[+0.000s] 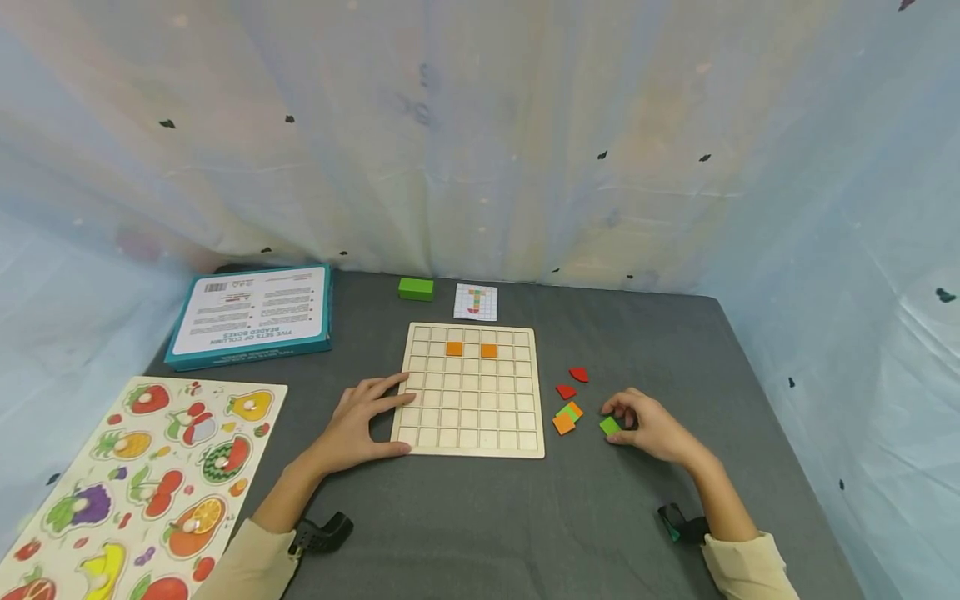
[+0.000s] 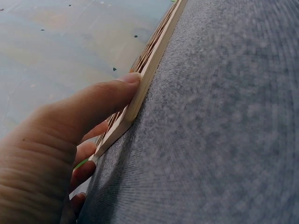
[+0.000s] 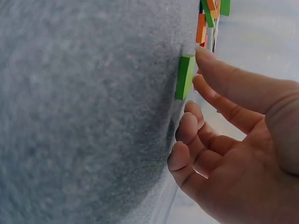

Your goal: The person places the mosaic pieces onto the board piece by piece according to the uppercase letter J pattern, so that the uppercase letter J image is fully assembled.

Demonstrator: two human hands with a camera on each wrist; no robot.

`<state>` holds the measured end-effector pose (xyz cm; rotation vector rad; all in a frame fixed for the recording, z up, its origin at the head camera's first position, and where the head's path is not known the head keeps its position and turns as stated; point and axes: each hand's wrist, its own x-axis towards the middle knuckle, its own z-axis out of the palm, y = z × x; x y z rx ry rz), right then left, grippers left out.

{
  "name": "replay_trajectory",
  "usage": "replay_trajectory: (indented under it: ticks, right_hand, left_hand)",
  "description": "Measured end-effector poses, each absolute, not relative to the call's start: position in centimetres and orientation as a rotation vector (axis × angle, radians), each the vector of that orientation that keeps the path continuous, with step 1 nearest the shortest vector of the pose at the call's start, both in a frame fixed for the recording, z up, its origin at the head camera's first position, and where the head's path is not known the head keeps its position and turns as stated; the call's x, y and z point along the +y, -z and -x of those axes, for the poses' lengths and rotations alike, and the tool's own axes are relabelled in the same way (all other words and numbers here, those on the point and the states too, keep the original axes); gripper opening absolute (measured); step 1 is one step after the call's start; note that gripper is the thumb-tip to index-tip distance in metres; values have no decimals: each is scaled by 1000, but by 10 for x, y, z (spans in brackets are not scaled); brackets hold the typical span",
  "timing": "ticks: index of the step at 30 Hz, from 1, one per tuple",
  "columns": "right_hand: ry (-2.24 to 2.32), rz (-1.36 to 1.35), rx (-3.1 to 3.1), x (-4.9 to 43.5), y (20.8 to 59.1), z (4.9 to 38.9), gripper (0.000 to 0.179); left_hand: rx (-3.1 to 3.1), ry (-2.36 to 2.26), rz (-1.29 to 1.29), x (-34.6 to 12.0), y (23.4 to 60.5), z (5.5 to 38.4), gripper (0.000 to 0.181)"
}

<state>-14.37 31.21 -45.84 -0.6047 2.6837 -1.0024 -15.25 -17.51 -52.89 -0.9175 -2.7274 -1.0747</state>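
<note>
My left hand rests along the left edge of a pale wooden grid board, fingers spread. Its thumb touches the near left corner; in the left wrist view the thumb tip lies on the board's rim. Two orange square tiles sit in the board's second row from the far side. To the right of the board, my right hand has its thumb and fingertips around a green square tile. The right wrist view has this green tile lying on the cloth, close beside the thumb and index finger.
Between board and right hand lie overlapping orange and green tiles and two red curved pieces. Behind the board are a pattern card and a green block. At left lie a teal box and a fruit puzzle board.
</note>
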Motion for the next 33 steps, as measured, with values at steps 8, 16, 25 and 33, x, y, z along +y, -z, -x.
replay_trajectory:
  ticks: [8,16,25,33]
  right_hand:
    - [976,561,2724,313,464,144,28]
    - [994,512,2752,312,468,143,26]
    - [981,376,2799,307,470,137,26]
    - [966,312,2826,304,469,134,26]
  left_hand:
    - [-2734,1089,917,-173,525,153,78]
    - [-2738,1086,914,-174,526,153,77]
    - [-2743,1092,905,-174,527,152,78]
    - [-2750,1079,898,-174,528,153,78]
